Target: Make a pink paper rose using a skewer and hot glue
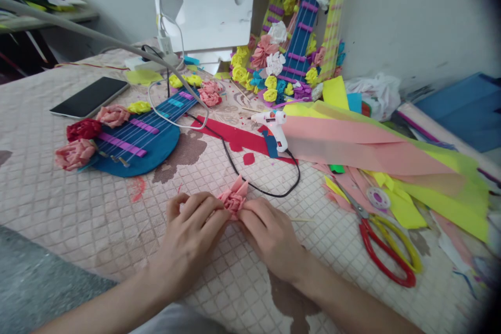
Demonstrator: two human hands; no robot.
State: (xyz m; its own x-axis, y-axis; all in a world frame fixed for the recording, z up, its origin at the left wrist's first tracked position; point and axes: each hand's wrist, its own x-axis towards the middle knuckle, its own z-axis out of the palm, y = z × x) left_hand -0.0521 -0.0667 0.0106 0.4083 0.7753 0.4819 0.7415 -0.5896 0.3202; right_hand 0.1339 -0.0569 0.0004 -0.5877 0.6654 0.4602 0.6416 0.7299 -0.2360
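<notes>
Between my two hands, low in the middle of the view, is a pink paper flower (pixel 234 200) with a few pointed petals sticking up. My left hand (pixel 198 227) pinches its left side, and my right hand (pixel 270 235) pinches the right side near the base. The fingertips partly hide the lower petals. A thin wooden stick (pixel 301 219) lies on the table beside my right hand. Beyond the flower stands a white glue gun (pixel 275 126) with a black cord. To the left rests a blue paper guitar (pixel 144 141) trimmed with paper roses (pixel 75 154).
Scissors (pixel 376 240) with red and yellow handles lie at the right, near a tape roll (pixel 378 198) and pink and yellow paper sheets (pixel 368 141). A phone (pixel 90 97) is at the back left. More decorated paper guitars (pixel 299 36) lean at the back wall. A white cable (pixel 117 42) crosses the upper left.
</notes>
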